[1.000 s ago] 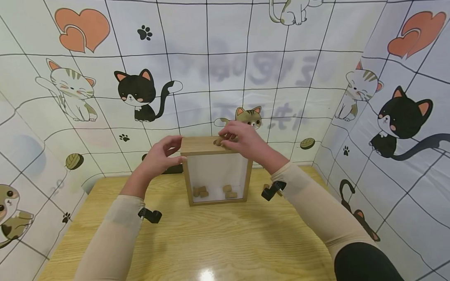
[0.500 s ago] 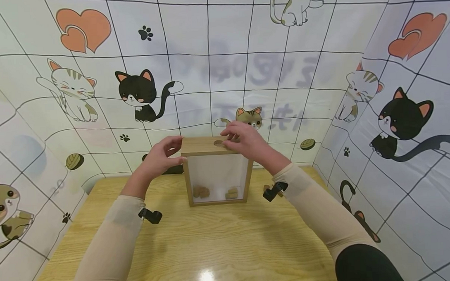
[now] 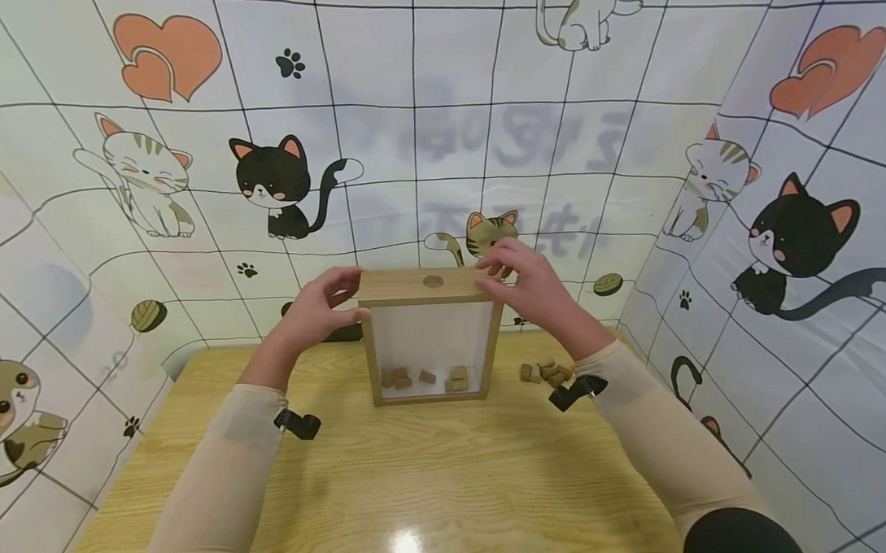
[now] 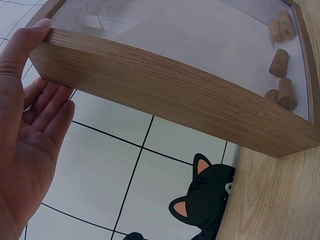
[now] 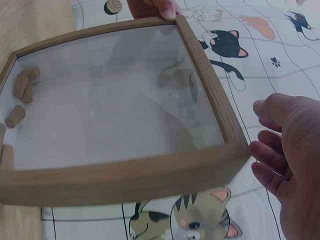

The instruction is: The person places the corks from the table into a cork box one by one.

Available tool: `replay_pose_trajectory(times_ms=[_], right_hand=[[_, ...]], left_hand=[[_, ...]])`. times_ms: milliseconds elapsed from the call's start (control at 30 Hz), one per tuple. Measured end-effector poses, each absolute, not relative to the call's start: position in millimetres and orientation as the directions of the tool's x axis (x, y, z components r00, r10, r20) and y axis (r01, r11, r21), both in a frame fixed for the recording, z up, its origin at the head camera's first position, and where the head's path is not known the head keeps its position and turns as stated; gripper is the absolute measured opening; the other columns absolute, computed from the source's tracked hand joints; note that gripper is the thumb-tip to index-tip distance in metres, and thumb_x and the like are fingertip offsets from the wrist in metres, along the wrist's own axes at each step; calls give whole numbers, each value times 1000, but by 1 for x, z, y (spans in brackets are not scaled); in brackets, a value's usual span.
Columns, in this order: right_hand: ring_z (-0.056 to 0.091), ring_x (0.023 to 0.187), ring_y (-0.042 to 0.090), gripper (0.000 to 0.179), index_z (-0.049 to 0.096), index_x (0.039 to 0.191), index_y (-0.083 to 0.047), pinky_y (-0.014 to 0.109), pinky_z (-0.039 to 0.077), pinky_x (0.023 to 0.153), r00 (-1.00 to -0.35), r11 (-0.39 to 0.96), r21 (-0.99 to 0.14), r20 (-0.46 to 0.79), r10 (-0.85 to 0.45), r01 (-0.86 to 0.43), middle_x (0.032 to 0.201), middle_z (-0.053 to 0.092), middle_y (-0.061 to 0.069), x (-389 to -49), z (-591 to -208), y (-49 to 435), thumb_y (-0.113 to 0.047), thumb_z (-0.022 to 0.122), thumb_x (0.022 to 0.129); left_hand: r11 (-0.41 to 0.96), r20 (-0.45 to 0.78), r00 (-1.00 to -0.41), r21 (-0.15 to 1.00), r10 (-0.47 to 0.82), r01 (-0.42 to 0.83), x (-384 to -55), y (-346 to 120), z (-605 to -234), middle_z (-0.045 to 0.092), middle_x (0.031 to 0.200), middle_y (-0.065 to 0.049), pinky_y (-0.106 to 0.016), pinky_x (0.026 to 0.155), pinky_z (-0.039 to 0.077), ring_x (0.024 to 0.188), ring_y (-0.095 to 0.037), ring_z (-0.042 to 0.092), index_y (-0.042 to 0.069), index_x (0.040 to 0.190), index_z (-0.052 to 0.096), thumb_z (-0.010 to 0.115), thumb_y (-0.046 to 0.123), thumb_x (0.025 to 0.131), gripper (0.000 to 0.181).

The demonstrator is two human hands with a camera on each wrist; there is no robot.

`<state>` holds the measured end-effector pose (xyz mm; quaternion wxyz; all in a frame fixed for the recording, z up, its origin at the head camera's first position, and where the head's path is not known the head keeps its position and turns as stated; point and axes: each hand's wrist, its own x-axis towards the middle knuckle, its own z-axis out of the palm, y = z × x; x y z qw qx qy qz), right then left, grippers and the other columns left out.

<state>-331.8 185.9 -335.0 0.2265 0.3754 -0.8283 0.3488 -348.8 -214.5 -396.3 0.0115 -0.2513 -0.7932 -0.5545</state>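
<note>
A wooden display box [image 3: 422, 299] with a clear front stands upright on the table, a round hole [image 3: 433, 282] in its top. Several corks [image 4: 279, 63] lie at the bottom inside. My left hand [image 3: 314, 309] grips the upper left corner, thumb on the front edge and fingers behind, as the left wrist view shows. At the upper right corner is my right hand [image 3: 529, 288], with nothing held. In the right wrist view its fingers [image 5: 270, 152] are bent a little, close beside the frame's corner.
Right of the box, several loose corks [image 3: 546, 371] lie in a small pile on the wood-grain table [image 3: 392, 490]. A cloth [image 3: 380, 148] printed with cats and grid lines hangs behind and along both sides. Part of a dark object [image 3: 344, 334] shows behind the box's left side.
My right hand has moved from over the hole to the box's right corner. The cork it held has dropped inside and rests mid-bottom. The left hand has kept its grip.
</note>
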Motion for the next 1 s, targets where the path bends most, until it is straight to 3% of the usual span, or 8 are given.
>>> replay_pose_trajectory(times_ms=[100, 333, 567, 767, 1000], right_hand=[[69, 98, 29, 17, 79, 114, -4, 45, 61, 80, -635, 499, -418, 642, -429, -759, 116, 69, 10, -327, -342, 203, -3, 85, 98], [68, 98, 27, 15, 79, 115, -8, 33, 58, 80, -742, 571, -498, 573, -348, -653, 113, 70, 10, -321, -367, 239, -6, 83, 100], [66, 97, 20, 14, 78, 117, -10, 47, 61, 82, -819, 605, -566, 487, -303, -560, 115, 71, 8, -313, -395, 262, -11, 82, 103], [67, 99, 21, 14, 77, 118, -11, 38, 59, 82, -846, 639, -567, 445, -294, -520, 118, 71, 6, -310, -417, 273, -14, 81, 104], [69, 101, 25, 18, 76, 122, -9, 44, 60, 85, -881, 649, -600, 371, -293, -468, 122, 71, 12, -309, -441, 281, -12, 80, 104]], left_hand=[[263, 299, -873, 871, 385, 414, -349, -214, -397, 58, 151, -17, -54, 130, 40, 152, -38, 51, 4, 161, 50, 89, 12, 96, 76], [263, 292, -878, 876, 379, 405, -349, -215, -398, 58, 150, -16, -53, 130, 41, 152, -37, 51, 6, 161, 50, 90, 14, 96, 76], [264, 288, -879, 877, 381, 401, -350, -215, -400, 58, 150, -16, -60, 130, 38, 153, -37, 50, 6, 162, 49, 90, 15, 96, 77], [269, 285, -881, 876, 379, 399, -350, -215, -399, 59, 150, -17, -61, 129, 38, 154, -38, 49, 6, 162, 49, 90, 16, 97, 78], [268, 280, -884, 880, 374, 392, -349, -214, -398, 59, 150, -16, -60, 129, 38, 154, -37, 49, 7, 163, 49, 90, 15, 96, 78]])
